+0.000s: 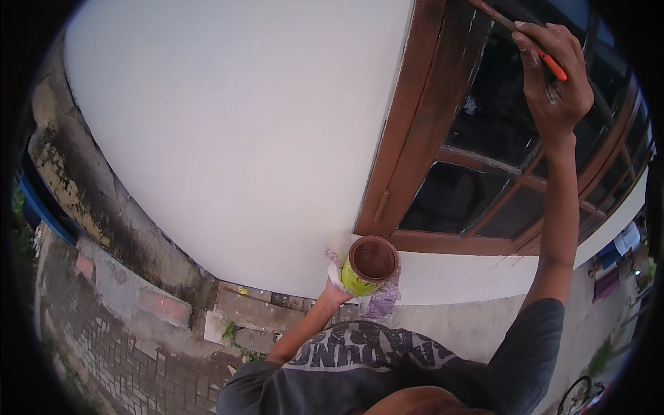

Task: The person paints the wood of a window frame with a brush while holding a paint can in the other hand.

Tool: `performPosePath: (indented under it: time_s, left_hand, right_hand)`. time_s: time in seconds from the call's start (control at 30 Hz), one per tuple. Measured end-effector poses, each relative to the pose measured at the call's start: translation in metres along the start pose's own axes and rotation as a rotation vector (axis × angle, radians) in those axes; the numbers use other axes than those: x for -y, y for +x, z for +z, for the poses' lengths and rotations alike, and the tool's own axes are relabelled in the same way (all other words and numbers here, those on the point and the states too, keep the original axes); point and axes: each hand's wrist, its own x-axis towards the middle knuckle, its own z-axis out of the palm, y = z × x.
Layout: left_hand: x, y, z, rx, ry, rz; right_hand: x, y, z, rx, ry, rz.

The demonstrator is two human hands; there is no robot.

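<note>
My left hand point(337, 291) is wrapped round a yellow-green paint can point(356, 283), with a pale purple-patterned cloth point(384, 297) between palm and can. Brown paint coats the can's rim and inside. Raised at the upper right, my right hand point(559, 86) grips a paintbrush point(555, 67) with an orange handle end. The brush points up and left toward the wooden window frame point(413, 138); its bristle end lies at or past the picture's top edge, so contact cannot be seen. Brown covers most of the frame, while some inner bars look worn and dark. Pale smears mark my right hand.
A white wall point(228, 138) fills the left and middle. Dark glass panes point(453, 197) sit in the window. Below run a stained low wall point(90, 176), brick paving point(138, 366) and a stone ledge point(252, 311). Far right, a person point(626, 240) and a bicycle wheel point(574, 395) show.
</note>
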Motion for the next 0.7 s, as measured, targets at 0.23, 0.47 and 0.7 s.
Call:
performPosePath:
  time_s: [0.23, 0.47, 0.7]
  left_hand:
    - [-0.003, -0.007, -0.016, 0.040, -0.086, -0.042]
    - [-0.002, 0.004, -0.031, 0.024, -0.015, -0.007]
    - [0.004, -0.005, 0.011, -0.070, 0.089, 0.022]
  right_hand:
    - [0.043, -0.035, 0.020, 0.460, 0.650, 0.458]
    - [0.026, -0.038, 0.037, 0.439, 0.536, 0.489]
    - [0.007, 0.008, 0.001, 0.033, 0.159, 0.215]
